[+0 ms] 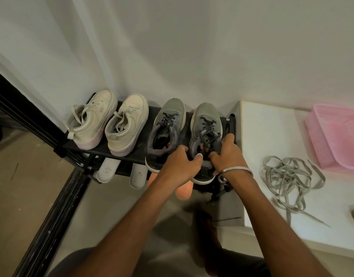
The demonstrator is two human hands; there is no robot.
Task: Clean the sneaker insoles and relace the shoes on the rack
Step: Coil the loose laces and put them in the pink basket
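Note:
Two grey sneakers stand on the black rack point(138, 154), toes to the wall. On the right grey sneaker point(205, 124) both hands work: my left hand point(181, 163) grips its heel collar and my right hand point(227, 151) holds its right side, fingers by the dark laces point(207, 134). The left grey sneaker point(166, 126) is laced with dark laces. Two cream sneakers point(110, 122) stand on the rack's left half. On the shelf below, two white insoles point(107, 169) and two orange insoles point(184, 190) stick out.
A white surface point(272, 136) to the right holds a tangle of grey laces point(288, 176) and a pink plastic basket point(338, 136). A dark frame point(52, 206) runs along the left. White wall behind the rack. My bare foot is on the floor below.

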